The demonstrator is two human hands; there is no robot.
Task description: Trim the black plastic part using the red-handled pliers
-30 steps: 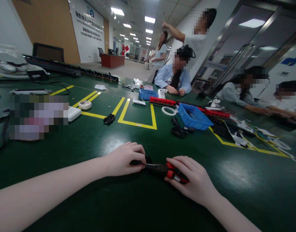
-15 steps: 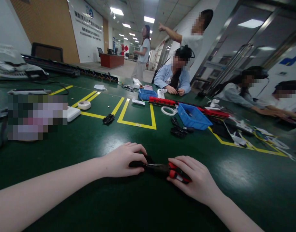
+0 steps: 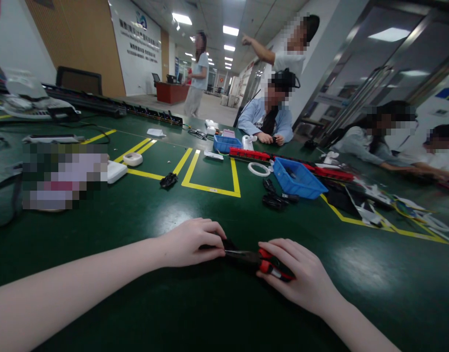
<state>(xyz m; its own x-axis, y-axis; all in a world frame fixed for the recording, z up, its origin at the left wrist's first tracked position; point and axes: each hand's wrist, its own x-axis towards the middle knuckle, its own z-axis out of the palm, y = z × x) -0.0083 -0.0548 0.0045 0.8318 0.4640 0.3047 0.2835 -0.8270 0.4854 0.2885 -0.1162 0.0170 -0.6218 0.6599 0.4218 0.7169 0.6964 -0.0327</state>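
My right hand point(image 3: 296, 266) grips a pair of pliers point(image 3: 270, 264) by its red and black handles, just above the green table point(image 3: 173, 313). The dark jaws point left toward my left hand point(image 3: 200, 242). My left fingers are pinched together at the tip of the jaws, around a small black piece point(image 3: 230, 243). Most of that piece is hidden by the fingers and dark against the table, so its kind cannot be made out.
Ahead lie black cables point(image 3: 276, 198), a blue bin point(image 3: 298, 181), a white ring point(image 3: 259, 169) and a black bundle point(image 3: 168, 180). Yellow tape point(image 3: 212, 189) marks the table. A white box point(image 3: 116, 172) lies left. A person in a blue shirt point(image 3: 266, 122) sits opposite; others are at the right.
The view has shifted slightly, moving the scene a little to the right. My left fingertips have drawn closer together at the jaws. In the background, a standing person has moved left.
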